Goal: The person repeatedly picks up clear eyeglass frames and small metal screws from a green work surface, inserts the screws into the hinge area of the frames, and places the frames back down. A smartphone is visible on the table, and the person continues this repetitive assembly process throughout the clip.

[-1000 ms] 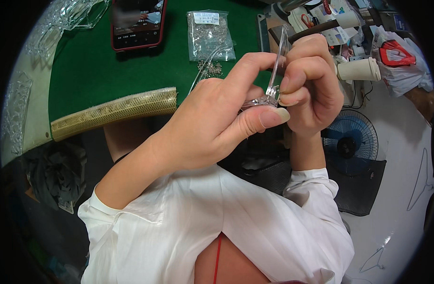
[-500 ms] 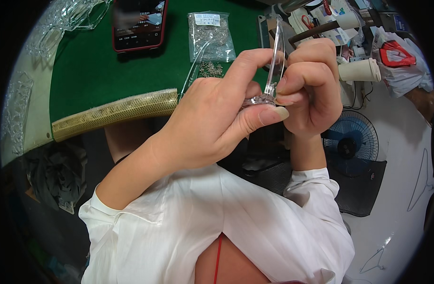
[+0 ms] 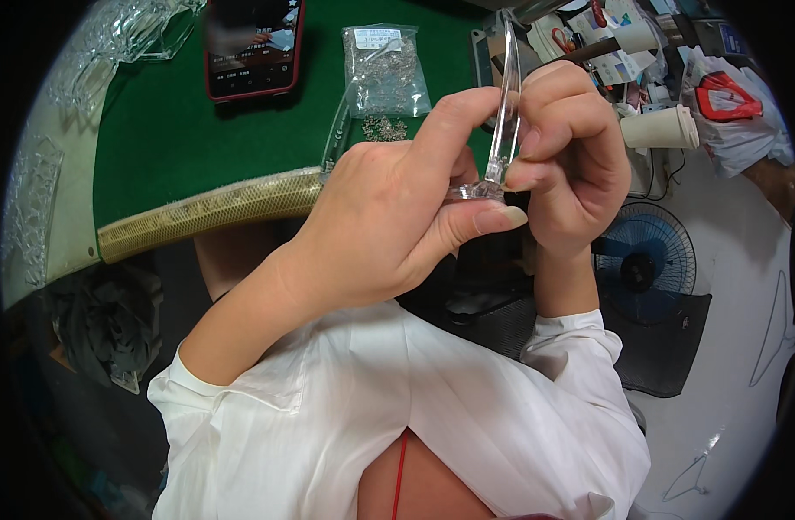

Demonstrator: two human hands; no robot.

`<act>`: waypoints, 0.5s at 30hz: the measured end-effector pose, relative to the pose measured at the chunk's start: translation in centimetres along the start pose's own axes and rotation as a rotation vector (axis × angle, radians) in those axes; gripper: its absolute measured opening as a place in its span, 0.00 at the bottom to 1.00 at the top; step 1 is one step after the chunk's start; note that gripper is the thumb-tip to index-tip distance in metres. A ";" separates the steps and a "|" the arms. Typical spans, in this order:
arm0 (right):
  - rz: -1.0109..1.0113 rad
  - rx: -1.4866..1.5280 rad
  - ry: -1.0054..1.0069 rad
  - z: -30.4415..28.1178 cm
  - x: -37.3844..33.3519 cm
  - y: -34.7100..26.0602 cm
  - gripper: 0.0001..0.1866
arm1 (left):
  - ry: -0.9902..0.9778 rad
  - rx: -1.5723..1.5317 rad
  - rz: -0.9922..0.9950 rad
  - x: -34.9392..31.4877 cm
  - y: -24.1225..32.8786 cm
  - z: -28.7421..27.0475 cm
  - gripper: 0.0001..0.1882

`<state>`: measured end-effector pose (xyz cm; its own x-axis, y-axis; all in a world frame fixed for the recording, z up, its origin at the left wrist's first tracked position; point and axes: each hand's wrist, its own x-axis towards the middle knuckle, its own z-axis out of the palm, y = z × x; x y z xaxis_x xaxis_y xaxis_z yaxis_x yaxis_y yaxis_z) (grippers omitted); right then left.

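A clear plastic eyeglass frame (image 3: 505,113) is pinched between the thumb and fingers of my left hand (image 3: 389,208). One of its temples points upward between my two hands, while another clear arm shows beyond my left knuckles. Close to the hinge at the temple's lower end, my right hand (image 3: 575,160) has its thumb and index finger pressed together. Whatever sits between those fingertips is too small to make out. My left hand hides most of the frame's front. Beyond it, a small heap of tiny metal parts (image 3: 385,129) lies on the green mat (image 3: 198,147).
A clear bag of small metal parts (image 3: 384,69) and a phone (image 3: 253,48) lie on the mat. More clear frames (image 3: 111,52) are piled at far left. A gold mesh strip (image 3: 211,208) lines the near edge. At right are a white cup (image 3: 661,128) and a fan (image 3: 640,260).
The far clear arm of the frame has swung slightly left. My right hand has shifted a little to the right, its fingertips still by the hinge. My left hand keeps its hold.
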<state>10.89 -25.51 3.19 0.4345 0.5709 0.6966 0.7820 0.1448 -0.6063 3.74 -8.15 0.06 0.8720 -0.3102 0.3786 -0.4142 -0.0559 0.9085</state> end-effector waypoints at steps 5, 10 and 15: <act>0.055 -0.054 0.095 -0.3 -0.6 0.1 0.12 | 0.001 -0.230 -0.021 0.2 -0.6 0.8 0.36; 0.328 0.086 0.238 0.4 -1.2 -0.8 0.14 | 0.129 -0.275 0.083 2.4 -1.2 1.7 0.33; 0.404 0.207 0.319 -1.8 -1.4 0.1 0.10 | 0.198 0.193 0.240 5.9 -2.0 2.6 0.23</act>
<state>11.19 -27.79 2.86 0.8205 0.3455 0.4555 0.4353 0.1391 -0.8895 8.99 -12.33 0.02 0.7700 -0.1475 0.6208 -0.6381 -0.1880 0.7467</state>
